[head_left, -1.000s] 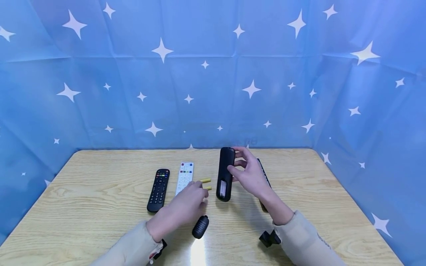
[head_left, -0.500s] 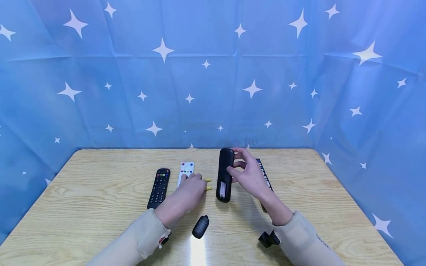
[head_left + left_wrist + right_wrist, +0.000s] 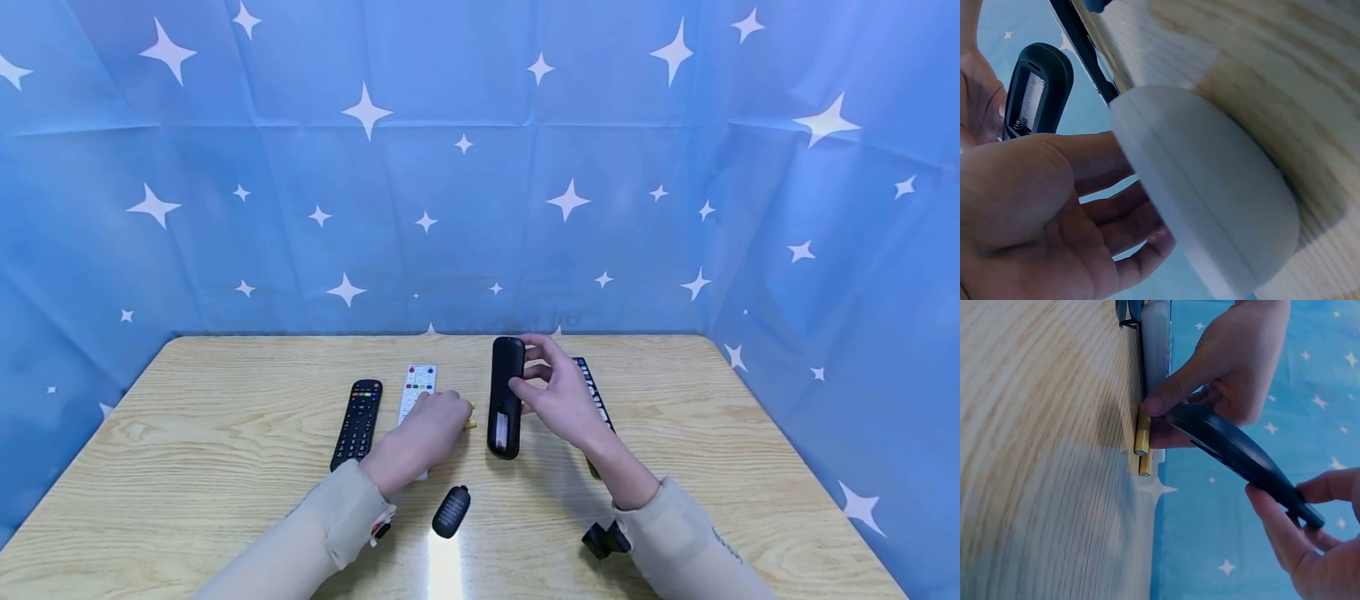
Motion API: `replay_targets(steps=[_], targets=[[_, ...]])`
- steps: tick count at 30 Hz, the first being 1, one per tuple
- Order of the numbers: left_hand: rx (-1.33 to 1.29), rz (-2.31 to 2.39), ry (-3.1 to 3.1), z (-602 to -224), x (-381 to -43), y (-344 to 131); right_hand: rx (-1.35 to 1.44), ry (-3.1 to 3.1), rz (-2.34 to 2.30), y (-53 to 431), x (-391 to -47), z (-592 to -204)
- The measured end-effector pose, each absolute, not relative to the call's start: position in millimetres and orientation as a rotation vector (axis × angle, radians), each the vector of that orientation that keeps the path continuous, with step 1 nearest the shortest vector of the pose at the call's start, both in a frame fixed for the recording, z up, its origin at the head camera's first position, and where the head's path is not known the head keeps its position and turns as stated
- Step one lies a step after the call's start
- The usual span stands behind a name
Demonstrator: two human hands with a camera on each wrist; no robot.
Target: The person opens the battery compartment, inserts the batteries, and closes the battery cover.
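My right hand holds a black remote control tilted up off the table, back side showing. Its battery compartment is uncovered, with a spring and a pale lettered surface inside. My left hand is low over the table beside a white remote control. In the right wrist view, its thumb and a finger pinch the end of a yellow battery. A second yellow battery lies alongside. The small black battery cover lies nearer the table's front.
A black remote control lies buttons up on the left. Another black remote control lies partly behind my right forearm. A blue cloth with white stars hangs behind and beside the wooden table.
My left hand has shifted right and slightly forward, now covering more of the yellow batteries. My right hand has lowered the black remote control very slightly.
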State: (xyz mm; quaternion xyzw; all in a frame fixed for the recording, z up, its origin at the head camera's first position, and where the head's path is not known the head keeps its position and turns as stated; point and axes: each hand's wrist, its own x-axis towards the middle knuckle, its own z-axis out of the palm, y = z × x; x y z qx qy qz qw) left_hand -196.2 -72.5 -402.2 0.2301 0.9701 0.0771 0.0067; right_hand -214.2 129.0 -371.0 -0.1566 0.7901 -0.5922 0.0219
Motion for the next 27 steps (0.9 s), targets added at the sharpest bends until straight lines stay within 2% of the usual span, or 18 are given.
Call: replay_targets(steps=[27], targets=[[0.748, 0.605, 2.941, -394.8, -198.2, -82.8, -0.463, 2.465, -1.81, 130.5, -214.4, -369.8]])
